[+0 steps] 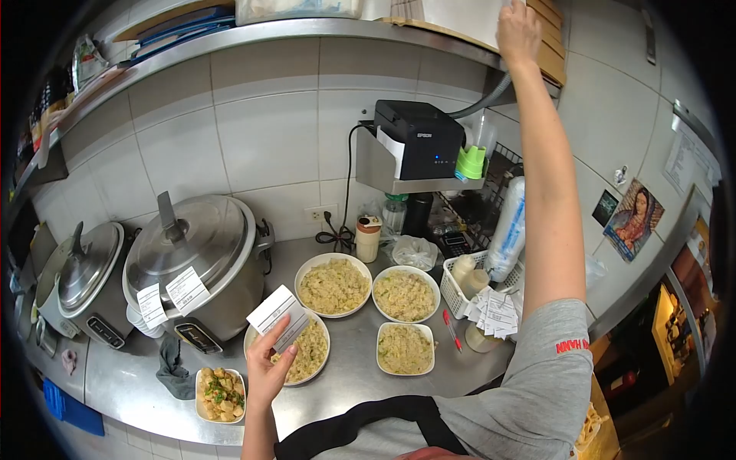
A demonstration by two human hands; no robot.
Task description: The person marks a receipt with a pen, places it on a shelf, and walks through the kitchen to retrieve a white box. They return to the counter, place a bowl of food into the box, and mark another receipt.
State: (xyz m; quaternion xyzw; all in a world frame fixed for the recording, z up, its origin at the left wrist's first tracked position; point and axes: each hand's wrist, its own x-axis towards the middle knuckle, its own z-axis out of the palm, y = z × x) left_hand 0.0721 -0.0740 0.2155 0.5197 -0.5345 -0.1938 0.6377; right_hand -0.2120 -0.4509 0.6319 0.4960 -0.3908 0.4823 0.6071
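My left hand [268, 369] pinches a printed paper ticket [277, 318] between thumb and fingers, held above a bowl of fried rice [310, 354] that it partly covers. My right hand [519, 32] is stretched up to the shelf at the top edge of the view, beside stacked brown cardboard [546, 31] and a white sheet or box. Its fingers look closed, but whatever they hold is cut off or hidden. More rice fills two round bowls [334, 286] [406, 294] and a squarish bowl [405, 349]. A small dish of chunky food with green garnish [221, 395] sits at the front left.
Large rice cookers [192, 261] stand on the left, one with tickets [188, 291] stuck on it. A receipt printer [418, 139] sits on a wall bracket. At right are a white basket [460, 295], a red pen [452, 330] and a ticket pile [497, 316]. A dark cloth [175, 369] lies near the cookers.
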